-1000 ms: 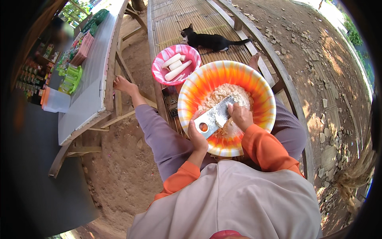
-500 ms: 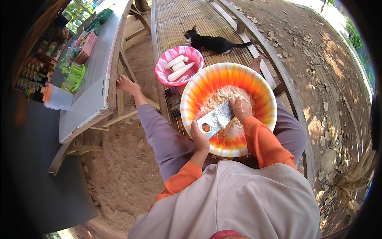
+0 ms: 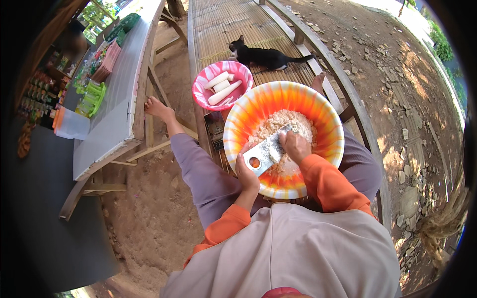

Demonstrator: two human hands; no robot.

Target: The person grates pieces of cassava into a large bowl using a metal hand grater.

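Observation:
My left hand [image 3: 246, 174] grips the holed end of a flat metal grater [image 3: 262, 153], which slants over a large orange, yellow and white basin [image 3: 330, 116]. My right hand [image 3: 296, 146] is closed against the grater's upper part; whatever its fingers hold is hidden. White pulp clings to the grater beside those fingers. A heap of pale, moist gratings [image 3: 285, 121] lies in the basin below. Just beyond, to the left, a pink-and-white bowl [image 3: 199, 96] holds several peeled white root pieces [image 3: 224, 93]. The basin rests between my legs.
A black-and-white cat [image 3: 266, 57] lies on the slatted bamboo bench [image 3: 223, 25] behind the bowls. Wooden rails [image 3: 355, 102] edge the bench's right side. At left stands a grey-topped table [image 3: 112, 104] with a plastic container [image 3: 72, 123], a green rack and a pink basket.
My right hand has slid down the grater, nearer to me. The left hand keeps its hold on the grater, and the whole view has shifted slightly.

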